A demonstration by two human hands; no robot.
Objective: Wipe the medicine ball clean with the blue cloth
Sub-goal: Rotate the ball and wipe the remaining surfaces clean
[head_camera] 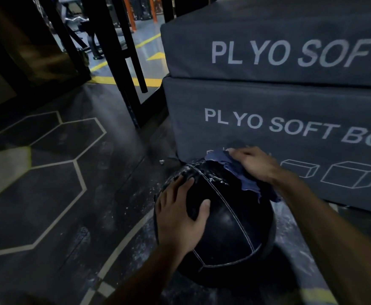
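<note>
A: Where is the ball sitting right now?

B: The medicine ball is resting on the dark gym floor, just in front of the lower of two stacked soft boxes. White dust or residue is showing along the top seam, on the far side

A: And the cloth?

B: The blue cloth is lying bunched over the ball's upper right. The right hand is pressing down on it with fingers spread fairly flat, so that grip is open and pushing rather than pinching. The left hand is lying on the ball's left side, palm down, fingers spread and thumb wrapping a little over the curve, holding nothing else

A: What is worrying you from here?

B: The ball is round and only the left palm is steadying it. I'm thinking a hard stroke from the right could be rolling it toward the box or away to the left, and the wipe would be skating instead of scrubbing

A: Anything with the cloth itself?

B: It is crumpled, not flat, and nothing is gripping it. It may be slipping out from under the palm, or just smearing the white marks along the seam. The floor around the ball is looking dusty too, so turning the ball may be picking up fresh dirt
</note>
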